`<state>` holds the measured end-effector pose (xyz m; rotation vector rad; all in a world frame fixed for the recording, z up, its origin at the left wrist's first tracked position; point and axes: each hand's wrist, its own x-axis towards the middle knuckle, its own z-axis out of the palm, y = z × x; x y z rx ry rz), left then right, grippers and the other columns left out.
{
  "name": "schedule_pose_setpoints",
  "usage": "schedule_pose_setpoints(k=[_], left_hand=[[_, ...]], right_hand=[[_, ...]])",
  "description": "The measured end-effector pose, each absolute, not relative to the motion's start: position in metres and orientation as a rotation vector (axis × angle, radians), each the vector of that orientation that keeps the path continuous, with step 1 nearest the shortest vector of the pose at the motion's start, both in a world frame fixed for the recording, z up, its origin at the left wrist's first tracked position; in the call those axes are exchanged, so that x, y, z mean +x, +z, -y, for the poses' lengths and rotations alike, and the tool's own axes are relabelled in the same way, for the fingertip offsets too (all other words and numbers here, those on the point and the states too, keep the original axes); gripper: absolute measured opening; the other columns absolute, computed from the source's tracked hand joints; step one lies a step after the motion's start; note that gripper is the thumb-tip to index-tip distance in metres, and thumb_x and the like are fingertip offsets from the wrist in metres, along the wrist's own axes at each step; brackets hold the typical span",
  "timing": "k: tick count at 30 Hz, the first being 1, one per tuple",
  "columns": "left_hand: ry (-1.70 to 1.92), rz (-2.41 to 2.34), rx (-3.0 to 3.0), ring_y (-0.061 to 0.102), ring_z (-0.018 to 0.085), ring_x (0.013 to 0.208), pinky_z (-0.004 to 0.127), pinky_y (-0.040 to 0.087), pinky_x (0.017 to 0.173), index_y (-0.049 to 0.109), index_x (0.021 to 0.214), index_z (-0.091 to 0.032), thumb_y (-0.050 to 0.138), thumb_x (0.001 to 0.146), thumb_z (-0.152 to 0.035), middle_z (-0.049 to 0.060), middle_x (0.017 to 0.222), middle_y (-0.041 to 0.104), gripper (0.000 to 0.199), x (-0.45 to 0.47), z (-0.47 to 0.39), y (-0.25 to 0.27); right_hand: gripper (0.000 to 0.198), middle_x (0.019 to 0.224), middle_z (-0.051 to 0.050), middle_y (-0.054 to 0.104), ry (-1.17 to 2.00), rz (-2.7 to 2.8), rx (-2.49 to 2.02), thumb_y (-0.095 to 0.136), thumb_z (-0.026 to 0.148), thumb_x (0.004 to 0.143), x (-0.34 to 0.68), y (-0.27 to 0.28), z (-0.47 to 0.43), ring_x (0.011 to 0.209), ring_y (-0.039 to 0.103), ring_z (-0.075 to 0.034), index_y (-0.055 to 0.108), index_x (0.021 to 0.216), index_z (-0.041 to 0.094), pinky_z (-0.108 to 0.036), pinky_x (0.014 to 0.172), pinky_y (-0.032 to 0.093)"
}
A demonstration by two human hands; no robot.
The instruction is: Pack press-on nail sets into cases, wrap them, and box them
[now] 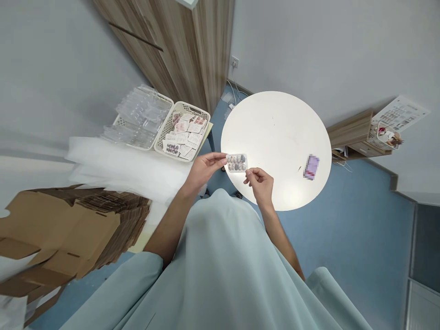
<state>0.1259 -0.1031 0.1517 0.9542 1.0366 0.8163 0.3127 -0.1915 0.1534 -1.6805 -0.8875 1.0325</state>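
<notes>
Both hands hold a small flat pack [237,163] with two rows of rounded pieces, pale and dark grey, in a whitish rectangle. What the pieces are is too small to tell. My left hand [205,169] pinches the left edge between thumb and fingers. My right hand [260,182] is closed at the lower right corner, thumb and index finger on it. The pack is over the left edge of the round white table [275,123]. Left of my hands, a cream basket [161,143] contains many small printed cards and a similar pack of dark rounded pieces [172,148].
Beside that basket, another one [148,147] carries stacked clear plastic trays [142,110]. White sheeting [127,169] and flattened cardboard boxes [85,224] lie at left. A blurred purple item [311,167] is on the table. A wooden cabinet [178,55] and a low shelf unit [350,130] stand behind.
</notes>
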Motion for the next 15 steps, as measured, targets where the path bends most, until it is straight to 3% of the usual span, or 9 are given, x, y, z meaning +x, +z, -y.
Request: schedule_pose_setpoints(k=[4, 10, 15], left_hand=[[0.806, -1.084, 1.004, 0.073, 0.027, 0.096, 0.043, 0.061, 0.092, 0.081, 0.098, -0.017, 0.093, 0.069, -0.060, 0.011, 0.098, 0.080, 0.053, 0.128, 0.103, 0.156], [0.807, -1.090, 1.082, 0.072, 0.025, 0.091, 0.040, 0.061, 0.087, 0.080, 0.100, -0.017, 0.089, 0.073, -0.062, 0.010, 0.099, 0.080, 0.053, 0.133, 0.101, 0.157], [0.801, -1.044, 1.098, 0.072, 0.024, 0.091, 0.041, 0.061, 0.088, 0.079, 0.099, -0.017, 0.088, 0.075, -0.060, 0.010, 0.099, 0.079, 0.051, 0.137, 0.104, 0.152]], right_hand=[[0.033, 0.064, 0.001, 0.064, 1.116, 0.827, -1.669, 0.075, 0.054, 0.086, 0.321, 0.150, 0.192, 0.064, 0.069, -0.018, 0.072, 0.083, 0.022, -0.028, 0.059, 0.049], [0.033, 0.064, 0.002, 0.063, 1.226, 0.920, -1.675, 0.080, 0.054, 0.083, 0.329, 0.145, 0.190, 0.061, 0.065, -0.016, 0.074, 0.084, 0.021, -0.028, 0.060, 0.049], [0.041, 0.067, 0.004, 0.061, 1.181, 0.955, -1.662, 0.083, 0.057, 0.080, 0.341, 0.156, 0.178, 0.056, 0.053, -0.012, 0.076, 0.099, 0.022, -0.028, 0.056, 0.049]])
